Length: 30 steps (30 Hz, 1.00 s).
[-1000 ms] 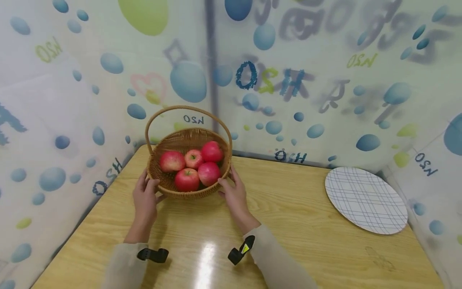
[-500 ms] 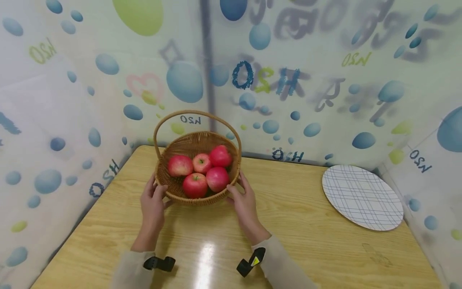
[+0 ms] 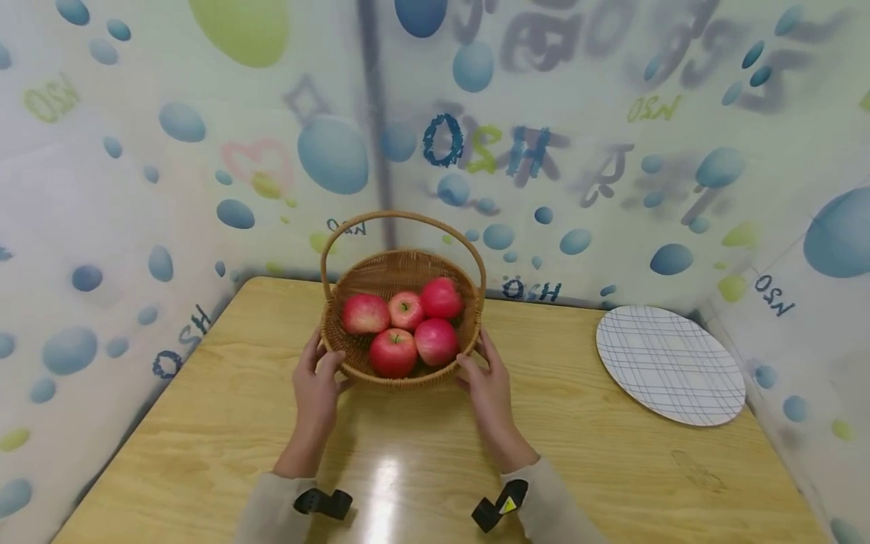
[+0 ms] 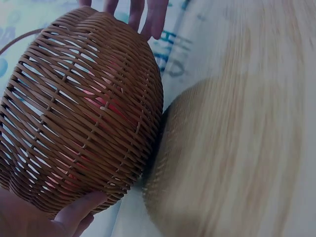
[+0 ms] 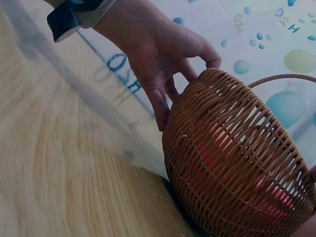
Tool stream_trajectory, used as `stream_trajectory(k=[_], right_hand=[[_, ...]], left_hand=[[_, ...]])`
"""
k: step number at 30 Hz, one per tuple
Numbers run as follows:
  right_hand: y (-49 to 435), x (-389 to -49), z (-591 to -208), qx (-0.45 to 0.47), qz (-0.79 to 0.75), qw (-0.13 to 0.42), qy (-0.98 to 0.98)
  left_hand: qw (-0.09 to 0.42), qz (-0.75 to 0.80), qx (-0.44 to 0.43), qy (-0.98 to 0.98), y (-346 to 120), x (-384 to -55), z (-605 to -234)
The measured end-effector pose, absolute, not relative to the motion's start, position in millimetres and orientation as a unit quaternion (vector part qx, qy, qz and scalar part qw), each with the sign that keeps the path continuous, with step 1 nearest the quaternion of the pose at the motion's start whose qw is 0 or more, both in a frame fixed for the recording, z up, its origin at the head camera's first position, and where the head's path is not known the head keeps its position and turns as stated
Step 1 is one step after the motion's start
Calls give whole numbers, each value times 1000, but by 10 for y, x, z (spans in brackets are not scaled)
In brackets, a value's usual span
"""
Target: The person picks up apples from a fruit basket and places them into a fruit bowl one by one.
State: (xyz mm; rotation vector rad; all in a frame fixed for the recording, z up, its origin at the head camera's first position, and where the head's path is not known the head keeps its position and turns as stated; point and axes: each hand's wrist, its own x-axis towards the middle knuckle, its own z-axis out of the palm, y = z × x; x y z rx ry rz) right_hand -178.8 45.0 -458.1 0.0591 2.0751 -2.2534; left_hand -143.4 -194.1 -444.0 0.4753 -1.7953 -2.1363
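Note:
A brown wicker basket with a tall arched handle holds several red apples, in the middle of the head view. My left hand grips its near left side, thumb over the rim. My right hand grips the near right side the same way. In the left wrist view the woven wall of the basket shows close over the table and its reflection, with apples red through the gaps. The right wrist view shows my left hand's fingers spread along the basket wall.
A white oval plate with a blue line grid lies at the right of the wooden table. Printed curtain walls stand right behind the table and along its left and right sides.
Both hands have carried the basket of apples to the right and slightly toward me. The head view has also turned a little to the right. The plate stays on the table.

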Motion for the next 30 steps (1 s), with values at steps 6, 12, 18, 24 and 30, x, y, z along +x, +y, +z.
stream_trajectory(k=[6, 12, 18, 24, 30], right_hand=[[655, -1781, -4556, 13, -718, 38, 695], [853, -1792, -4558, 20, -721, 32, 692], [1029, -1802, -4572, 35, -708, 24, 705], [1203, -1814, -4596, 38, -699, 2, 714], [1417, -1842, -4592, 51, -701, -17, 711]], left_hand=[[153, -747, 168, -624, -1778, -1486, -4468], [144, -750, 145, -629, -1605, -1549, -4487], [136, -760, 126, -623, -1454, -1635, -4530], [122, -759, 112, -629, -1294, -1722, -4543], [115, -769, 103, -621, -1063, -1790, -4539]])
